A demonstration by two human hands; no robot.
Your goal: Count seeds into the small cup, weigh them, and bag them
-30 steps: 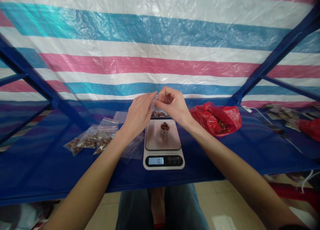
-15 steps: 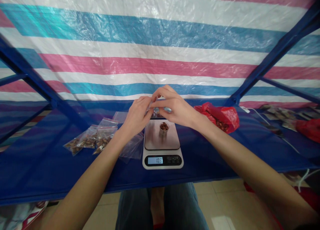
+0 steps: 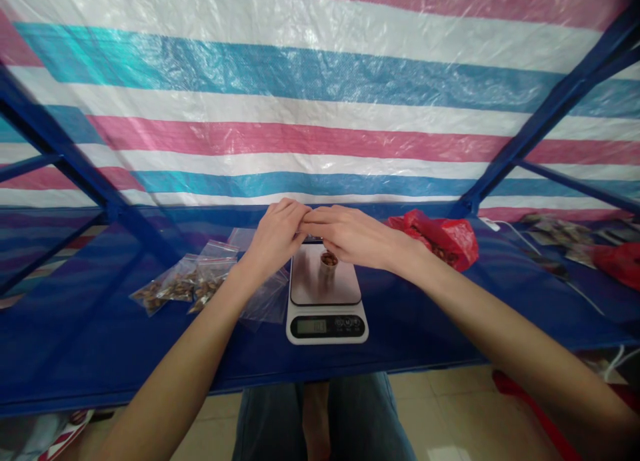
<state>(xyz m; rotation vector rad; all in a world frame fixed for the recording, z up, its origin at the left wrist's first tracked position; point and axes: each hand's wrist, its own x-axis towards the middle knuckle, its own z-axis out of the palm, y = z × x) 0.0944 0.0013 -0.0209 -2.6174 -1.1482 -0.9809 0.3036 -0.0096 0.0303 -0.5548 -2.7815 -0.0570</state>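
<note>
Pinching both hands together over the back edge of the white digital kitchen scale [image 3: 327, 307], I see my left hand [image 3: 274, 237] and right hand [image 3: 350, 235] meeting fingertip to fingertip on something small between them (hidden, likely a clear bag, can't tell). Both hands mostly closed. Small metal cup of brown bits [image 3: 329, 263] sits on the scale plate, just below. Best to press evenly and keep wrists off the plate.

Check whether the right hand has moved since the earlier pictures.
Yes. The right hand has come down and flattened, now low over the small cup on the scale, fingertips meeting the left hand.
</note>
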